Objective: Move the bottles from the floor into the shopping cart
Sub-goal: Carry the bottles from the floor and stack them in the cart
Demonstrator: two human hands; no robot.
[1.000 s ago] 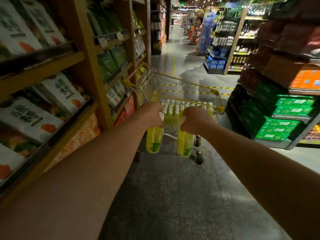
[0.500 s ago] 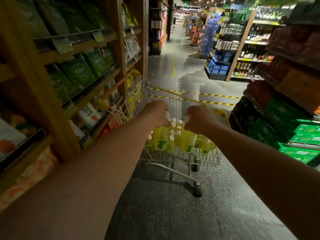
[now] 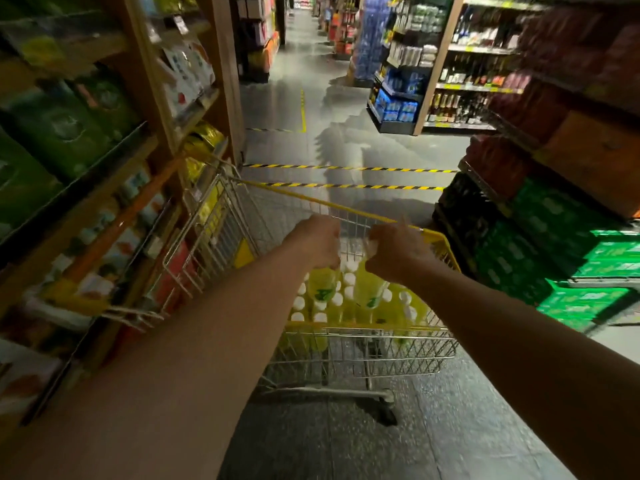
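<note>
While both arms are reaching over the shopping cart [image 3: 381, 351], we are gripping one yellow bottle per hand by its neck: L hand [image 3: 317, 242] is clenching the L bottle [image 3: 320, 284], R hand [image 3: 393, 251] the R bottle [image 3: 369, 289]. Both are hanging roughly upright over the white-capped bottles [image 3: 298, 303] standing packed in the basket. Ref. cart: shelving [image 3: 138, 98] is standing at 9 o'clock, green crates [image 3: 588, 268] at 3 o'clock, hazard tape [image 3: 381, 186] at 12 o'clock.
</note>
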